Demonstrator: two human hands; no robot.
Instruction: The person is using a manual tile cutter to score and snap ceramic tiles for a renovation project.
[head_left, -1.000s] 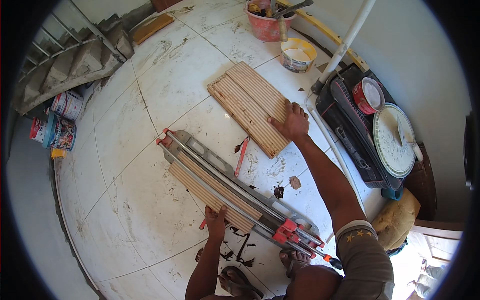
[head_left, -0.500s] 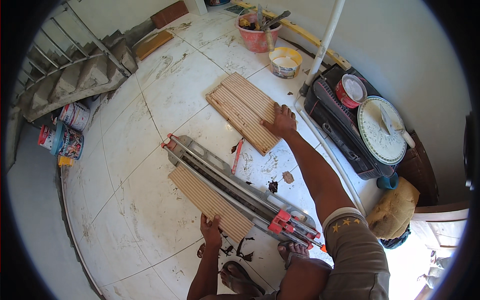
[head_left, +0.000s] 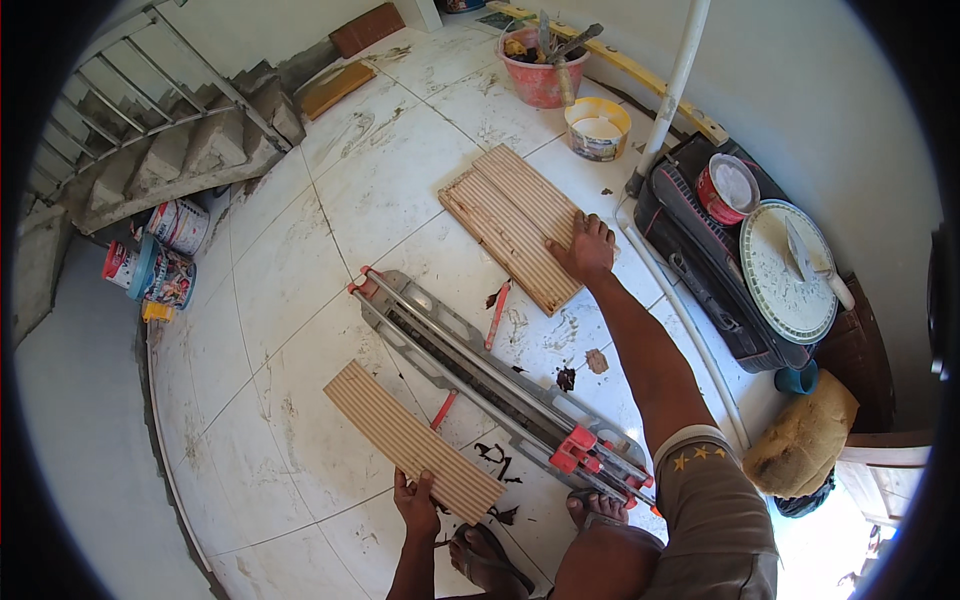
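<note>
My left hand (head_left: 418, 500) grips the lower end of a narrow ridged beige tile (head_left: 405, 430), held left of the grey and silver tile cutter (head_left: 455, 355) with red fittings. My right hand (head_left: 585, 250) lies with fingers apart on the right part of two ridged beige boards or tiles (head_left: 500, 215) on the floor, above the cutter. A red bar (head_left: 497, 314) lies between these pieces and the cutter; another shows below the cutter. My sandalled feet (head_left: 480, 550) are near the cutter's handle end.
A railed concrete stair (head_left: 180, 160) and paint buckets (head_left: 175, 270) stand left. A red tool bucket (head_left: 542, 78) and yellow-rimmed tub (head_left: 597, 130) are at the back. Right are a white pipe (head_left: 670, 90), black case (head_left: 700, 300), plate with trowel (head_left: 790, 270) and foam pad (head_left: 800, 430).
My left hand has pulled the narrow tile off the cutter, down and left, uncovering the cutter's bed. My right hand stays on the other ridged pieces.
</note>
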